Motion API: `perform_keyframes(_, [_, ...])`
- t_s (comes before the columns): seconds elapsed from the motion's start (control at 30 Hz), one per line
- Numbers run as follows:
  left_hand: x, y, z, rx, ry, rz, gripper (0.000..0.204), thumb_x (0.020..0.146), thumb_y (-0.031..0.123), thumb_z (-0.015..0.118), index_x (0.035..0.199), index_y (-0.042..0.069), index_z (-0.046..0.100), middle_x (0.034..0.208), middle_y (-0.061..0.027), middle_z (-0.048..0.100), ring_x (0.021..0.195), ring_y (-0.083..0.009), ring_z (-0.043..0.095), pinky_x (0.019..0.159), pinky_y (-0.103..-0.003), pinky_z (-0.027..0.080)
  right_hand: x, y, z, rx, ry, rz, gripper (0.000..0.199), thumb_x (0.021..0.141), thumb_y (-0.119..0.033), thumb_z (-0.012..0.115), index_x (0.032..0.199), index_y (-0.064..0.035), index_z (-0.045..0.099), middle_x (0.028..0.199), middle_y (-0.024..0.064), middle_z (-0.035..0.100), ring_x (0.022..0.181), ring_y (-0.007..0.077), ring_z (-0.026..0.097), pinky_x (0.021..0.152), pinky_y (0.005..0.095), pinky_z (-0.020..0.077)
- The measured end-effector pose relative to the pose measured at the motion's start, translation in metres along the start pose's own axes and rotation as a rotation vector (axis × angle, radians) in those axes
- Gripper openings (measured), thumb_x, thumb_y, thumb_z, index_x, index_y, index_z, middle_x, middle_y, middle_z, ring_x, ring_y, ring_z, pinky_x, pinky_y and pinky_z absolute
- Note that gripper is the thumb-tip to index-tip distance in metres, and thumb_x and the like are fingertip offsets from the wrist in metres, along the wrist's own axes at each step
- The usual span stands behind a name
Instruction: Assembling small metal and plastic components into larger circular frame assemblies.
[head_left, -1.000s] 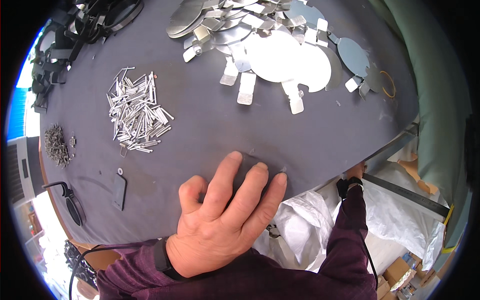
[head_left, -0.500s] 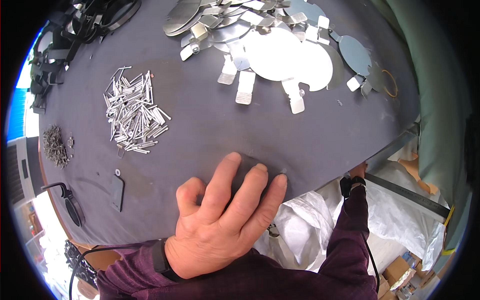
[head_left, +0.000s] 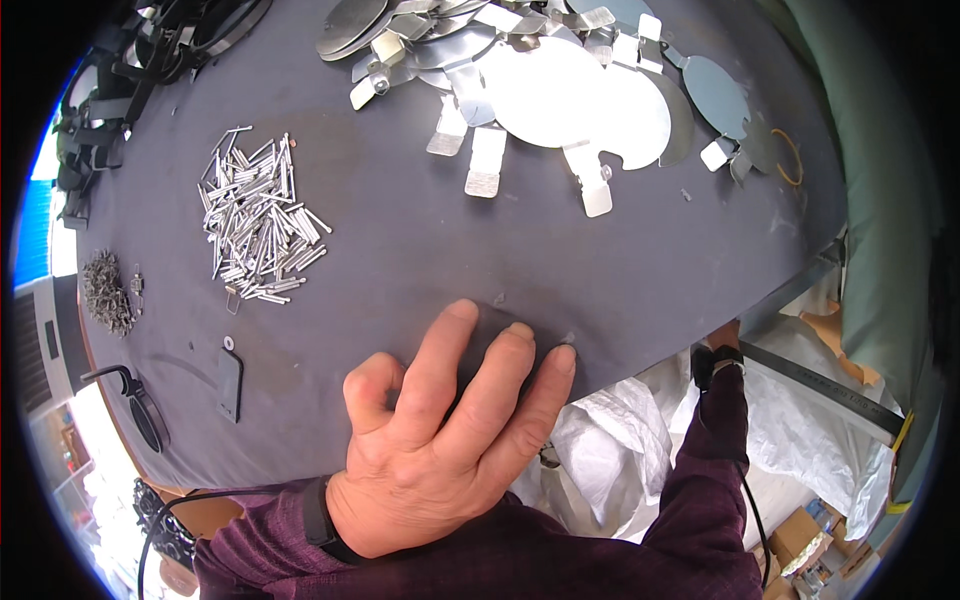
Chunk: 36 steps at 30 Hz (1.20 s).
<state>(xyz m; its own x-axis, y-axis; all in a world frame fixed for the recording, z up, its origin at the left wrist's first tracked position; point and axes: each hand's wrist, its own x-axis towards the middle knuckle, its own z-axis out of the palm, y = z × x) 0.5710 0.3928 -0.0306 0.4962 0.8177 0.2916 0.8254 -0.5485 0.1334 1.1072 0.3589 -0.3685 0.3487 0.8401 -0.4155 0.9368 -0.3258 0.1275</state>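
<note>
My left hand [head_left: 430,440] rests on the dark cloth-covered table [head_left: 400,250] near its front edge, fingers spread and nothing held. My right hand [head_left: 724,334] reaches down at the table's right front edge; only a sliver past the black wristband shows, and its fingers are hidden below the tabletop. Beyond my left hand, at the far side, lies a heap of shiny round metal plates [head_left: 545,95] with tabs. Left of centre is a pile of small metal pins [head_left: 260,220].
At left lie a heap of tiny metal clips [head_left: 107,295], a small dark flat plate [head_left: 230,384] with a washer beside it, and a black-handled tool [head_left: 143,415]. Black straps [head_left: 110,100] fill the far left corner. White plastic sheeting [head_left: 610,440] hangs below the front edge.
My right arm has shifted slightly right. The view has moved a little, so the table items sit slightly differently; my left hand stays nearly in place.
</note>
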Motion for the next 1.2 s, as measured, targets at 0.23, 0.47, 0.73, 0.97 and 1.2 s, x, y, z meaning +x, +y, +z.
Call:
perform_keyframes(0.23, [0.000,-0.001,0.001,-0.007,0.009,0.026,0.046,0.058,0.014,0.070,0.103,0.019,0.071,0.106,-0.0039,0.060,0.104,-0.0286,0.055,0.078,-0.037,0.036,0.004,0.024,0.008,-0.038,0.059,-0.062,0.063,0.057,-0.020,0.087,0.114,-0.0077,0.061,0.111,0.0163,0.065,0.104,0.0354,0.061,0.089,0.0419,0.0486])
perform_keyframes(0.47, [0.000,-0.001,0.002,-0.006,0.013,0.001,0.045,0.057,0.015,0.070,0.102,0.019,0.071,0.106,-0.0037,0.060,0.104,-0.0285,0.055,0.078,-0.036,0.036,0.016,0.015,0.038,-0.047,0.155,0.056,0.043,0.074,-0.030,0.074,0.114,-0.0175,0.064,0.114,0.0103,0.065,0.105,0.0331,0.061,0.095,0.0602,0.0393])
perform_keyframes(0.73, [0.001,0.000,0.001,0.001,0.001,0.010,0.044,0.061,0.016,0.070,0.105,0.020,0.069,0.106,-0.0043,0.060,0.103,-0.0294,0.056,0.078,-0.037,0.036,0.023,0.028,0.097,-0.353,0.251,0.251,0.064,0.077,-0.036,0.068,0.135,-0.0176,0.047,0.141,0.0113,0.043,0.138,0.0319,0.029,0.102,0.0728,0.0225])
perform_keyframes(0.97, [-0.004,-0.003,-0.004,-0.066,0.005,0.018,0.042,0.068,0.016,0.065,0.110,0.020,0.067,0.110,-0.0034,0.058,0.106,-0.0282,0.054,0.077,-0.037,0.035,0.029,0.085,0.084,-0.312,0.056,0.103,0.064,0.076,-0.027,0.067,0.135,-0.0137,0.046,0.141,0.0148,0.043,0.138,0.0340,0.029,0.108,0.0647,0.0215])
perform_keyframes(1.2, [-0.003,-0.006,-0.007,-0.083,0.002,0.055,0.042,0.073,0.011,0.061,0.116,0.010,0.061,0.114,-0.0083,0.055,0.110,-0.0300,0.052,0.079,-0.040,0.036,-0.045,-0.036,-0.042,0.355,0.383,-0.001,0.060,0.073,-0.011,0.065,0.130,-0.0027,0.048,0.121,0.0207,0.057,0.119,0.0377,0.050,0.100,0.0438,0.0412])
